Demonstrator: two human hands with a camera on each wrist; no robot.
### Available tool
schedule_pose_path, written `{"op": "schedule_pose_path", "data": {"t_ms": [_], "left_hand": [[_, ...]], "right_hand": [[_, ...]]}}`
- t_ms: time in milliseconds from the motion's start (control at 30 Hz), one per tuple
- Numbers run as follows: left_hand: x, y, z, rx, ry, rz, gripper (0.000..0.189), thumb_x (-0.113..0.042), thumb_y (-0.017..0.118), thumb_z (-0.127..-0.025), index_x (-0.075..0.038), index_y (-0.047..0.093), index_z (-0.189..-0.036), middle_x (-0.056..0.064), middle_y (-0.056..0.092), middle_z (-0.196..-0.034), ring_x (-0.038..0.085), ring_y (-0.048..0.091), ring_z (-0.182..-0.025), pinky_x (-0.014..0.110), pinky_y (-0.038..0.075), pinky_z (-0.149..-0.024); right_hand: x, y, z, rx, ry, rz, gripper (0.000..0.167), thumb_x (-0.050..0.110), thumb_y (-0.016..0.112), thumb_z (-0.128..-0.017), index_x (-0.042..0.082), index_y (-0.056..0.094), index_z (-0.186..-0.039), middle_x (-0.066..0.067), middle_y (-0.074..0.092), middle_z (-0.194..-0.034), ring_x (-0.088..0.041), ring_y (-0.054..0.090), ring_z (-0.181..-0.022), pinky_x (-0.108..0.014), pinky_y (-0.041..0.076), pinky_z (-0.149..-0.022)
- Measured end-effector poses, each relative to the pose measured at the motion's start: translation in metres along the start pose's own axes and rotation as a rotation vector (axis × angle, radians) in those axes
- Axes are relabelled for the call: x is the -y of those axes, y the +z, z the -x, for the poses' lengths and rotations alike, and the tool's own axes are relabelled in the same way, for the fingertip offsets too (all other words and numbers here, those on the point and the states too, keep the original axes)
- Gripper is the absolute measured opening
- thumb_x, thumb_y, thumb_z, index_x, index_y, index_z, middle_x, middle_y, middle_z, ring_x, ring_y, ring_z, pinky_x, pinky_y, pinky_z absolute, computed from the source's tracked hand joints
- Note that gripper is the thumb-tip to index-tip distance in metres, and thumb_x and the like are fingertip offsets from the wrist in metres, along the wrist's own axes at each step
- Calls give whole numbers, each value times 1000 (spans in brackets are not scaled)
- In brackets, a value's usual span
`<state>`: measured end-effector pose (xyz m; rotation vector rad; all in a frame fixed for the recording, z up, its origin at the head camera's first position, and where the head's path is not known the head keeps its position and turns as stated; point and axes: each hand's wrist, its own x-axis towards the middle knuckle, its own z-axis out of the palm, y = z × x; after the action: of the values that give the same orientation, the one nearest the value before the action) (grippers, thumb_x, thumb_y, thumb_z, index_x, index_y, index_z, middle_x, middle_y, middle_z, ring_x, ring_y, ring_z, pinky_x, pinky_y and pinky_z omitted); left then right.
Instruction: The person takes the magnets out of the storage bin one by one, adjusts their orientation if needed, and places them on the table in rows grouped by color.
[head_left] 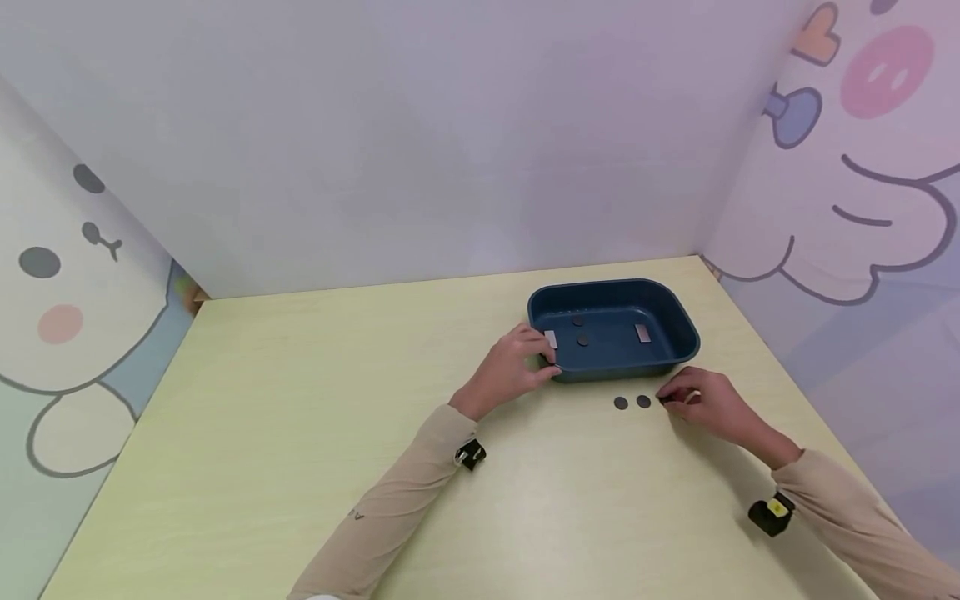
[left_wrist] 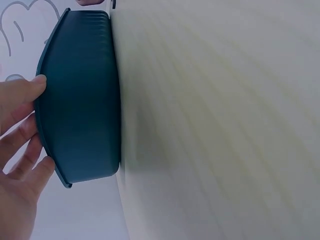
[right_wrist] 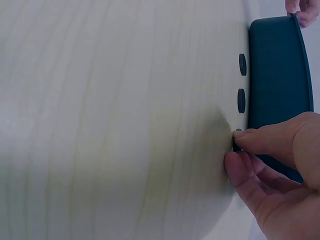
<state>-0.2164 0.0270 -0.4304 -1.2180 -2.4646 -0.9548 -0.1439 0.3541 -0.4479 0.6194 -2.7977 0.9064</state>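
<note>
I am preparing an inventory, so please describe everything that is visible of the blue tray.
The tray is dark blue and roughly rectangular, with rounded corners and a projecting rim; it looks like plastic. Open-topped, it stands upright on the pale table, toward the far right corner. Inside lie two dark discs and two small rectangular pieces. The left grip holds the tray's rim near the front left corner.
</note>
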Motion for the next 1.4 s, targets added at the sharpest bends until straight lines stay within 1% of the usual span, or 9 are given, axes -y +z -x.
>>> {"op": "schedule_pose_path", "data": {"t_ms": [200, 300, 467, 533, 700, 900, 1100, 1267, 1400], "left_hand": [[0, 1, 0, 2, -2, 3, 10, -23, 76, -81, -17, 68, -82, -4, 65, -92, 13, 52, -97, 26, 43, -91], [1, 3, -1, 4, -1, 2, 10, -23, 76, -81, -17, 69, -83, -4, 65, -92, 13, 52, -96, 26, 43, -91], [0, 6, -1, 3, 6, 3, 10, -23, 76, -82, -17, 69, -82, -5, 64, -92, 13, 52, -96, 26, 43, -91], [-1, 6, -1, -3, 9, 2, 10, -23, 76, -82, -17, 69, -82, -4, 65, -92, 13, 52, -96, 26, 43, -91], [-3, 7, -1, -12, 28, -33, 10, -24, 76, -82, -17, 69, -82, -4, 64, -93, 13, 52, -97, 25, 43, -90], [-5, 8, -2, -29, 81, -76, 9, -24, 75, -82, -17, 69, -82, -3, 63, -97, 13, 52, -99, 23, 46, -85], [-8, 9, -3, -32, 127, -144, 9, -25, 74, -83, -18, 70, -83, -3, 63, -98, 15, 53, -98, 22, 48, -75], [-11, 8, -2, -19, 129, -190, 9, -28, 73, -83, -19, 70, -84, -5, 63, -96, 14, 53, -96, 20, 48, -68], [-12, 7, -2, -8, 132, -211, 8, -28, 72, -84, -20, 70, -84, -6, 63, -94, 13, 52, -94, 20, 46, -68]], "right_hand": [[-1, 0, 0, -3, 7, -4, 20, -11, 76, -68, 4, 72, -81, 0, 60, -76, -3, 53, -64, -21, 48, -55], [-1, -1, 0, 9, 27, -4, 20, -10, 76, -69, 4, 72, -83, 0, 61, -76, -4, 53, -65, -22, 49, -56], [0, -6, 2, 47, 76, -11, 20, -8, 73, -73, 5, 71, -87, -3, 64, -81, -5, 54, -66, -23, 47, -54], [0, -8, 4, 47, 81, 0, 19, -7, 73, -74, 5, 71, -88, -3, 64, -82, -4, 55, -66, -23, 46, -53], [3, -14, 6, -4, 38, 26, 19, -6, 73, -74, 6, 71, -87, -2, 64, -83, -5, 56, -67, -23, 48, -54], [4, -21, 7, -44, 4, 43, 19, -7, 73, -73, 6, 71, -87, -3, 64, -83, -2, 55, -67, -22, 48, -54], [14, -32, 6, -34, -7, 7, 19, -5, 74, -75, 6, 70, -91, -5, 64, -87, -4, 56, -69, -21, 48, -53], [19, -39, 6, -20, 2, -26, 18, -4, 73, -77, 5, 70, -93, -8, 65, -88, -3, 57, -71, -19, 49, -55], [20, -43, 4, -18, 23, -65, 18, -3, 72, -80, 7, 69, -94, -9, 65, -89, -3, 58, -74, -18, 50, -58]]}}
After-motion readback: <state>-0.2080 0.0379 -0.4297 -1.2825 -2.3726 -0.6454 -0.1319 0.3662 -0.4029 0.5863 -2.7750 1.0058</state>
